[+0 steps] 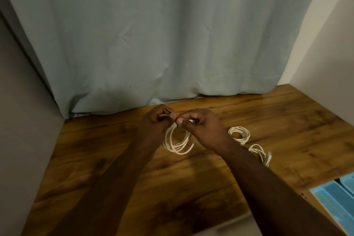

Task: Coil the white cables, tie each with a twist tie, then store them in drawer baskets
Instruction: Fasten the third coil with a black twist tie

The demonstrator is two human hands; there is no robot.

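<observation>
A coiled white cable (178, 142) hangs in loops just above the wooden table (287, 120). My left hand (153, 120) grips the top of this coil, and a dark twist tie (167, 110) sticks out between its fingers. My right hand (203, 124) pinches the twist tie at the same spot on the coil. A second coiled white cable (240, 134) lies on the table just right of my right wrist. Further right lies a third white cable (259, 152) with a clear plug at its end.
A blue perforated drawer basket (333, 197) shows at the lower right, below the table's edge. A pale blue curtain (162, 34) hangs behind the table, and walls close in on the left and right.
</observation>
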